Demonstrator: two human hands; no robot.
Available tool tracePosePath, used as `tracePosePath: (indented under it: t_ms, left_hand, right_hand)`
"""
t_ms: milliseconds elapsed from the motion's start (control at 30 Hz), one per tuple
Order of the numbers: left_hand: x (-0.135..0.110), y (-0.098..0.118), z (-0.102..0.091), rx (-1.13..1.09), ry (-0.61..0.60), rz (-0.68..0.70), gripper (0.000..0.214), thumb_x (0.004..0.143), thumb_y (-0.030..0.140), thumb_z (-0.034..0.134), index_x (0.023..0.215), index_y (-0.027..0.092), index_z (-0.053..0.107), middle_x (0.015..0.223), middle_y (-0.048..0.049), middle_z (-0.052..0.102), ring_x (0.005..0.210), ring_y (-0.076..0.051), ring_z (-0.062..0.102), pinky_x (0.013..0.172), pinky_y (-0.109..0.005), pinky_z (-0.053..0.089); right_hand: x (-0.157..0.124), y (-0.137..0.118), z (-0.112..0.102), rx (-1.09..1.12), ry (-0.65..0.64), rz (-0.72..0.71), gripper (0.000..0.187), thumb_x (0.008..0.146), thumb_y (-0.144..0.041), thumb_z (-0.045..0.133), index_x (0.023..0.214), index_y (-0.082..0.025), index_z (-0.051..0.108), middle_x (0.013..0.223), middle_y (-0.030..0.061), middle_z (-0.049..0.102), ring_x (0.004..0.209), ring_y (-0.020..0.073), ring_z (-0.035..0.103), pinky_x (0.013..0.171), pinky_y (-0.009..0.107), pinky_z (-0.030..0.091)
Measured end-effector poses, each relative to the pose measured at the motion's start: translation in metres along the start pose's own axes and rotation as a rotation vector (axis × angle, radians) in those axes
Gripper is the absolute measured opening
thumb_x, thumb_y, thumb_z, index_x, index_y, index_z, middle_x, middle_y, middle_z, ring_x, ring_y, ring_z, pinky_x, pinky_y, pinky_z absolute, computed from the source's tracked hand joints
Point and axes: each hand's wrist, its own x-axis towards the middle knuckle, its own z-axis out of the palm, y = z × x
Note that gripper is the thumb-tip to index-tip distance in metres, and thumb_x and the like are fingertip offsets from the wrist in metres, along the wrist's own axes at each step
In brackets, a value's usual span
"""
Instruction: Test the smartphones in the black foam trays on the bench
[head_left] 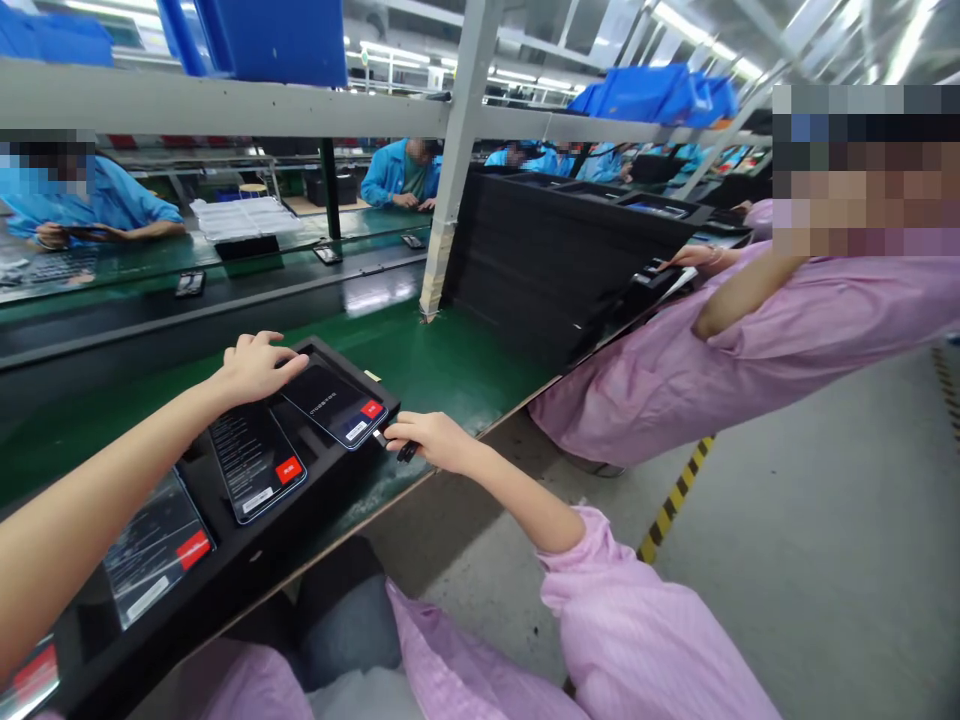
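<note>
A black foam tray (pixel 341 362) holds several smartphones with red stickers and white labels at their lower ends. My left hand (pixel 259 368) rests open over the tray's far side, its thumb at the upper end of the rightmost phone (pixel 330 405). My right hand (pixel 435 440) is closed in a pinch on a black cable plug (pixel 381 439) with a light tip. That tip is close to the lower edge of the rightmost phone; whether it is inserted I cannot tell. Left of that phone lies another phone (pixel 255 460), partly under my left wrist.
A tall stack of black trays (pixel 540 270) stands right of a white post (pixel 454 160). A co-worker's pink sleeve (pixel 750 330) is at the right. Beyond the green bench (pixel 480 385), a conveyor (pixel 300 300) carries phones. Blue bins (pixel 270 40) sit on the shelf above.
</note>
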Motion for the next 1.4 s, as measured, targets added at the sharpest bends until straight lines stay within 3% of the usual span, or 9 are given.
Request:
tracePosePath:
  t_ms: [267, 567, 900, 1133, 1400]
  left_hand:
    - [0.021, 0.010, 0.019, -0.055, -0.102, -0.066, 0.055, 0.089, 0.054, 0.022, 0.111, 0.023, 0.062, 0.143, -0.0054, 0.033, 0.130, -0.033, 0.025, 0.104, -0.053, 0.025]
    - [0.028, 0.003, 0.030, -0.127, -0.127, -0.100, 0.045, 0.089, 0.052, 0.037, 0.103, 0.016, 0.060, 0.139, -0.0072, 0.038, 0.129, -0.028, 0.029, 0.105, -0.053, 0.025]
    - [0.037, 0.003, 0.039, -0.172, -0.086, -0.027, 0.040, 0.088, 0.049, 0.043, 0.102, 0.015, 0.058, 0.127, -0.0092, 0.048, 0.121, -0.026, 0.039, 0.102, -0.051, 0.031]
    - [0.034, -0.004, 0.036, -0.158, -0.123, -0.040, 0.041, 0.087, 0.050, 0.045, 0.107, 0.016, 0.057, 0.128, -0.0097, 0.047, 0.121, -0.027, 0.040, 0.101, -0.053, 0.032]
    - [0.032, -0.008, 0.035, -0.162, -0.144, -0.036, 0.043, 0.087, 0.051, 0.045, 0.109, 0.016, 0.056, 0.129, -0.0099, 0.047, 0.122, -0.027, 0.039, 0.102, -0.053, 0.031]
  right_hand:
    - [0.012, 0.006, -0.009, 0.199, -0.033, -0.037, 0.012, 0.084, -0.025, 0.059, 0.084, -0.017, 0.068, 0.079, 0.0021, 0.065, 0.071, 0.0109, 0.058, 0.061, 0.019, 0.035]
    - [0.023, 0.009, -0.016, 0.231, -0.088, -0.091, 0.013, 0.085, -0.023, 0.058, 0.082, -0.017, 0.070, 0.081, 0.0031, 0.068, 0.072, 0.0116, 0.060, 0.062, 0.019, 0.037]
    - [0.026, 0.016, -0.012, 0.261, -0.077, 0.038, 0.012, 0.078, -0.030, 0.066, 0.083, -0.020, 0.071, 0.083, 0.0024, 0.072, 0.075, 0.0132, 0.065, 0.064, 0.019, 0.039]
    - [0.024, 0.012, -0.007, 0.370, -0.029, 0.122, 0.015, 0.076, -0.030, 0.068, 0.084, -0.018, 0.071, 0.081, 0.0031, 0.071, 0.073, 0.0129, 0.063, 0.064, 0.019, 0.040]
    - [0.009, 0.004, -0.004, 0.487, 0.039, 0.169, 0.021, 0.087, -0.026, 0.051, 0.096, -0.016, 0.067, 0.087, 0.0044, 0.070, 0.075, 0.0127, 0.062, 0.067, 0.022, 0.043]
